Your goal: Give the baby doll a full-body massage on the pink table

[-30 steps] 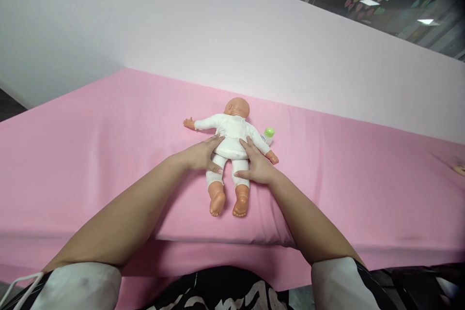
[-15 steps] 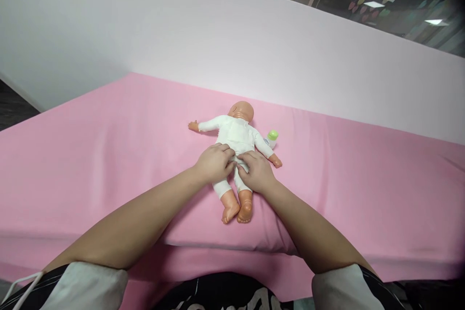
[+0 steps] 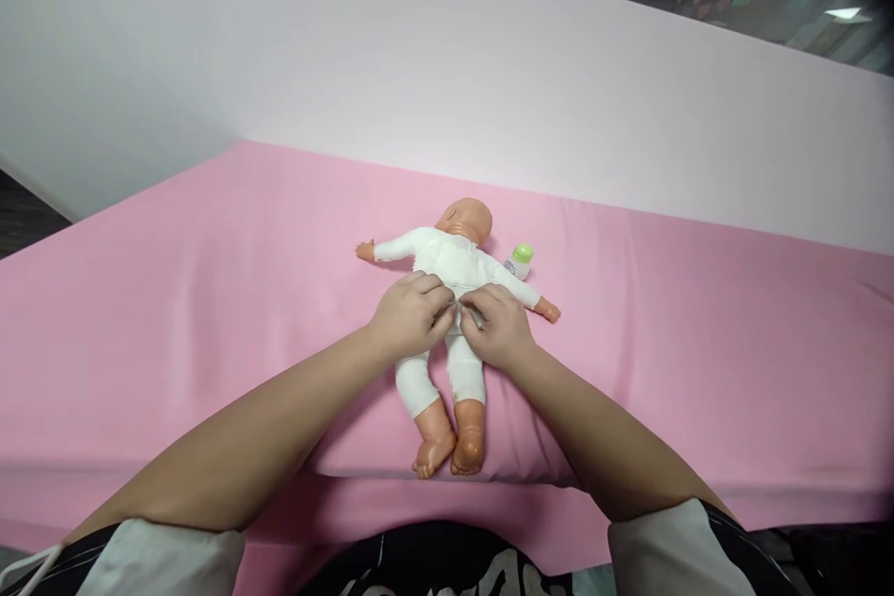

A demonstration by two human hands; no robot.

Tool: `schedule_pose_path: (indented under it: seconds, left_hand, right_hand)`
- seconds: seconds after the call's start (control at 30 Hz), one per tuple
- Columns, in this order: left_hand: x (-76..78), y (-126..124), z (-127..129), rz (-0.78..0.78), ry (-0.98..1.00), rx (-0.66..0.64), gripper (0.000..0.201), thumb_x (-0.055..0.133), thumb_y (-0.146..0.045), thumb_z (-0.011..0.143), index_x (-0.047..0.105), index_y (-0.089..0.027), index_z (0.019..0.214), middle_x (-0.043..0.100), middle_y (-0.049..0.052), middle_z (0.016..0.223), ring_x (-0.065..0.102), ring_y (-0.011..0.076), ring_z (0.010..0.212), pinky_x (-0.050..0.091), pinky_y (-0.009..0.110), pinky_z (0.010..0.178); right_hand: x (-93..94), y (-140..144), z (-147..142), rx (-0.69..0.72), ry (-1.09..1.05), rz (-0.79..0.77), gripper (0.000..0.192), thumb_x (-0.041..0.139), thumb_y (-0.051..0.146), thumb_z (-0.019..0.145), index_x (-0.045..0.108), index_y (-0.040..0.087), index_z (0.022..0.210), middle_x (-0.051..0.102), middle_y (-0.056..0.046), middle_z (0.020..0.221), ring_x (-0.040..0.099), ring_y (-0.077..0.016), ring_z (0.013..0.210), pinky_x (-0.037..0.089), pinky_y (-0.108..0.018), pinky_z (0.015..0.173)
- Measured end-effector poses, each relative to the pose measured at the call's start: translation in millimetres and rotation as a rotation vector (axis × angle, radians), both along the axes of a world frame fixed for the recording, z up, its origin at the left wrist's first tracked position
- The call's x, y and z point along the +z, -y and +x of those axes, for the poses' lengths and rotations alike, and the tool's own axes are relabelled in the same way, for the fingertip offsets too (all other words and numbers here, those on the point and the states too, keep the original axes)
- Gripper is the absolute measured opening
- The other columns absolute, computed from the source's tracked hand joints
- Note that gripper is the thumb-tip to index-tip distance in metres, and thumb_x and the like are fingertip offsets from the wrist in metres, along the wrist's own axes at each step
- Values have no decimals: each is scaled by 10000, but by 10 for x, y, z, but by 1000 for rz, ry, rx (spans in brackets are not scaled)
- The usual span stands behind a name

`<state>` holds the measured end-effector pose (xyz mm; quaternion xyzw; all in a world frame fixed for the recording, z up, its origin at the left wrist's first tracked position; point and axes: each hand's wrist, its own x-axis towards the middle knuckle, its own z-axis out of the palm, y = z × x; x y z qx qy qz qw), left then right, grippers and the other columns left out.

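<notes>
A baby doll (image 3: 448, 265) in white clothes lies face down on the pink mattress (image 3: 209, 298), head toward the wall, bare feet near the front edge. My left hand (image 3: 412, 314) and my right hand (image 3: 497, 324) meet at the doll's waist, fingers curled and pinching the white cloth there. The doll's arms stretch out to either side. Its legs lie close together below my hands.
A small bottle with a green cap (image 3: 520, 259) stands just right of the doll's head. A pale wall (image 3: 419, 65) rises behind the mattress. The mattress front edge (image 3: 391, 475) drops off just past the doll's feet.
My hands moved from the doll's hips to its waist and closed on the cloth. The doll's legs came together and slid toward the front edge.
</notes>
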<state>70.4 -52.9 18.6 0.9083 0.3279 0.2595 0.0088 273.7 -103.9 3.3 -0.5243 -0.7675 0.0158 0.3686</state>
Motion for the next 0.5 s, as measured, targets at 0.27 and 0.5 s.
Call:
schedule_pose_path:
  seconds: [0.27, 0.5]
  left_hand:
    - [10, -10, 34, -170, -100, 101, 279, 565, -323, 991, 786, -211, 860, 759, 73, 853, 715, 276, 846, 486, 411, 717]
    - [-23, 25, 16, 139, 66, 52, 258, 548, -282, 982, 778, -189, 915, 744, 111, 923, 685, 287, 890, 548, 466, 895]
  right_hand:
    - [-67, -121, 77, 114, -41, -117, 185, 630, 148, 986, 775, 237, 913, 810, -25, 922, 746, -226, 884, 568, -377, 847]
    - [-100, -121, 97, 31, -107, 107, 154, 648, 187, 991, 790, 245, 976, 811, -48, 927, 750, -251, 930, 609, -421, 928]
